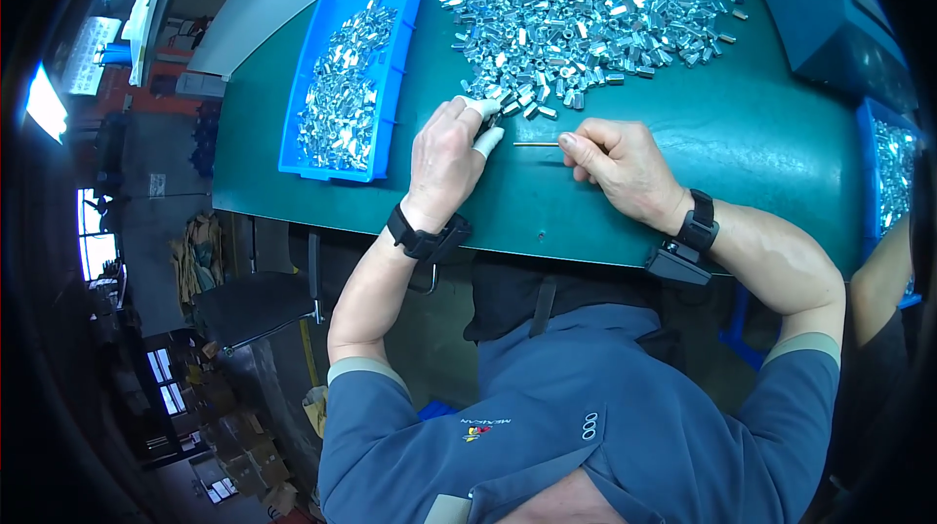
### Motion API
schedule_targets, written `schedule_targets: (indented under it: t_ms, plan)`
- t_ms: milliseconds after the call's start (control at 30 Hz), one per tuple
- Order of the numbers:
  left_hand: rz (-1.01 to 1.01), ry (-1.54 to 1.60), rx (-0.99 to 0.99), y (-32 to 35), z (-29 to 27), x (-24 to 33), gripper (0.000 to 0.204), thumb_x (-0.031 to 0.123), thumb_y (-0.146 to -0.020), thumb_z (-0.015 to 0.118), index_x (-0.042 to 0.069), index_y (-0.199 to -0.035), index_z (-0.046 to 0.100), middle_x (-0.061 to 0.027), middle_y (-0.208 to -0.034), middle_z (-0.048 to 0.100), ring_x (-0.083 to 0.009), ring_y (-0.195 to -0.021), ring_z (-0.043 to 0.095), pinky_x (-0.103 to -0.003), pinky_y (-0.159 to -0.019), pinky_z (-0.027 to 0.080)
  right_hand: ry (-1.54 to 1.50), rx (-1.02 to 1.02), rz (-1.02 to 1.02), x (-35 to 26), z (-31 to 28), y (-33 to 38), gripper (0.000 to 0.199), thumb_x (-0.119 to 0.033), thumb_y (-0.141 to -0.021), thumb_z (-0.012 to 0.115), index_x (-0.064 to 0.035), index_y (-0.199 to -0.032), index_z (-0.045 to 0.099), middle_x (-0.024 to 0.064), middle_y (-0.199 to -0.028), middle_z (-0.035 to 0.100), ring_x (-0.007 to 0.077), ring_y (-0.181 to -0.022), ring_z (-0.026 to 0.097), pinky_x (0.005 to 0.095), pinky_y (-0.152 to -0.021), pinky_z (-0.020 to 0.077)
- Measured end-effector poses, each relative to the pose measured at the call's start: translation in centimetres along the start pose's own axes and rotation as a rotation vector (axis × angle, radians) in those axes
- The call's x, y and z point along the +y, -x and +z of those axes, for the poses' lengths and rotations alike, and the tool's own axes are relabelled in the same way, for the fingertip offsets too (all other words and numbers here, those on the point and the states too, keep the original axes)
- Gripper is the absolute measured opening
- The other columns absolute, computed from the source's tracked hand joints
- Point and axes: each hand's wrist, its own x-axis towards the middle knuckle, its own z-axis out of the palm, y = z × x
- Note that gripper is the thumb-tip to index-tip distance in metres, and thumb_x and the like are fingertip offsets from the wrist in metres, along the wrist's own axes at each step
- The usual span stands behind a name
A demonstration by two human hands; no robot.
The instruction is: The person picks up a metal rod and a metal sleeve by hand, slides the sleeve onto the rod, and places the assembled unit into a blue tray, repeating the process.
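Note:
My left hand point(445, 153), with white finger cots on thumb and forefinger, pinches a small metal hex standoff point(496, 120) at the near edge of a big pile. The fingertips partly hide this piece. Across a short gap, my right hand point(630, 171) is closed on a thin metal rod point(535, 143), which points left toward the left fingertips. The rod's tip is apart from the held piece. Just beyond both hands spreads the pile of shiny hex standoffs point(586, 21), loose on the green table point(742, 134).
Left of my left hand stands a blue tray point(387, 100) part-filled with similar standoffs. A blue machine point(830, 21) occupies the far right. Another blue bin point(867, 182) of metal parts sits at the right edge, beside another person's arm point(881, 280). A black chair point(259, 304) is at lower left.

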Motion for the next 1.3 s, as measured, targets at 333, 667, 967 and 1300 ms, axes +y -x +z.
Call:
schedule_targets:
  t_ms: [333, 667, 967, 1300]
  plan:
    - [-0.486, 0.903, -0.074, 1.7, 0.6, 1.1, 0.032, 0.002, -0.094, 0.072, 0.006, -0.126, 0.07, -0.0032, -0.107, 0.071, -0.0119, -0.089, 0.066, -0.027, -0.082, 0.054, 0.09, -0.034, -0.016, 0.1, -0.2, -0.2, 0.032, -0.026, -0.105, 0.062, -0.0014, -0.086, 0.07, 0.0016, -0.069, 0.066, 0.0066, -0.063, 0.057, 0.0253, -0.057, 0.0435]
    - [-0.622, 1.259, -0.033, 2.9, 0.8, 2.4, 0.02, 0.004, -0.097, 0.072, 0.005, -0.116, 0.065, -0.0093, -0.104, 0.072, -0.0162, -0.09, 0.07, -0.027, -0.082, 0.056, 0.023, 0.031, -0.003, 1.1, 0.2, -0.2, 0.021, -0.02, -0.105, 0.063, -0.0013, -0.096, 0.07, 0.0004, -0.078, 0.067, 0.0062, -0.07, 0.057, 0.0242, -0.062, 0.0466]
    - [-0.636, 1.34, 0.094, 3.9, 2.0, 2.7, 0.023, 0.005, -0.096, 0.073, 0.004, -0.118, 0.064, -0.0095, -0.101, 0.073, -0.0163, -0.089, 0.072, -0.027, -0.08, 0.058, 0.15, -0.069, -0.086, 0.3, -0.2, 0.0, 0.02, -0.017, -0.102, 0.066, 0.0013, -0.101, 0.074, 0.0037, -0.08, 0.071, 0.0083, -0.073, 0.062, 0.0258, -0.065, 0.049]
    - [-0.545, 1.272, -0.06, 4.2, 3.1, 3.8, 0.02, 0.003, -0.096, 0.072, 0.003, -0.116, 0.067, -0.0101, -0.101, 0.074, -0.0158, -0.088, 0.073, -0.027, -0.079, 0.059, 0.136, -0.061, -0.071, 0.2, -0.1, -0.1, 0.022, -0.018, -0.101, 0.067, 0.0017, -0.095, 0.075, 0.0049, -0.076, 0.071, 0.0101, -0.068, 0.063, 0.0273, -0.061, 0.0486]
